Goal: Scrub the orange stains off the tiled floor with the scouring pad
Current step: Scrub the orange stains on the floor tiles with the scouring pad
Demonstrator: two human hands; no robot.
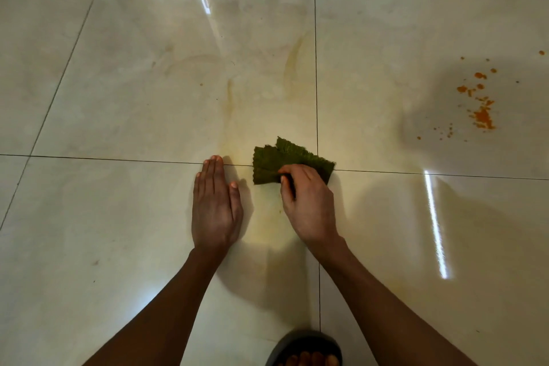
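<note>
A dark green scouring pad, folded and frayed, lies on the glossy cream tiled floor where four tiles meet. My right hand grips the pad's near edge with curled fingers. To the pad's left, my left hand rests flat on the floor, fingers straight and together. A cluster of bright orange stains speckles the tile far to the right, well apart from the pad. Faint yellowish smears mark the tile beyond the pad.
A foot in a dark sandal shows at the bottom edge, below my right arm. Dark grout lines cross near the pad. Bright window reflections glare on the tiles at top left and lower right.
</note>
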